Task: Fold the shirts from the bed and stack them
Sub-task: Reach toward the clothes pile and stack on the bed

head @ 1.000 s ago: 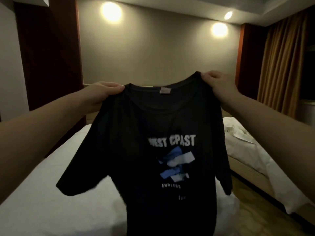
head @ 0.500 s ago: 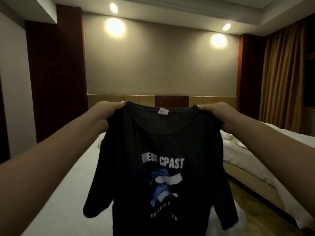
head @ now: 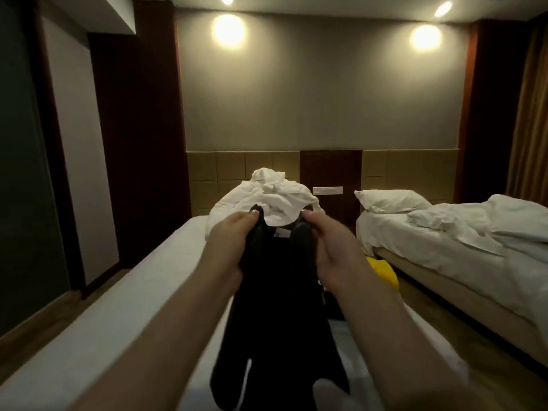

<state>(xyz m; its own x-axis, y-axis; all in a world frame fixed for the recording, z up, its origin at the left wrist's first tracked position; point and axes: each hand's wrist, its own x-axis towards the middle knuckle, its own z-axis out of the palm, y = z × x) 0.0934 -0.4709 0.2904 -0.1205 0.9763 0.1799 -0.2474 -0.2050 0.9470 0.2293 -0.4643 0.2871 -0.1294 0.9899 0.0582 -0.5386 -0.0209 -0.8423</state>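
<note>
I hold a black T-shirt (head: pixel 278 307) out in front of me over the white bed (head: pixel 124 307). My left hand (head: pixel 229 235) pinches its left shoulder and my right hand (head: pixel 332 247) grips its right shoulder. The two hands are close together, so the shirt hangs bunched and narrow, with its collar tag showing between them. Its print is hidden. The lower hem and sleeves dangle near the mattress.
A heap of white bedding (head: pixel 267 197) lies at the head of the bed. A second bed (head: pixel 462 232) with a pillow and a rumpled duvet stands to the right. Something yellow (head: pixel 382 269) lies in the gap between the beds.
My hands have come down and moved together, gathering the shirt from spread wide to bunched. The printed front no longer shows. My view has tipped down toward the bed.
</note>
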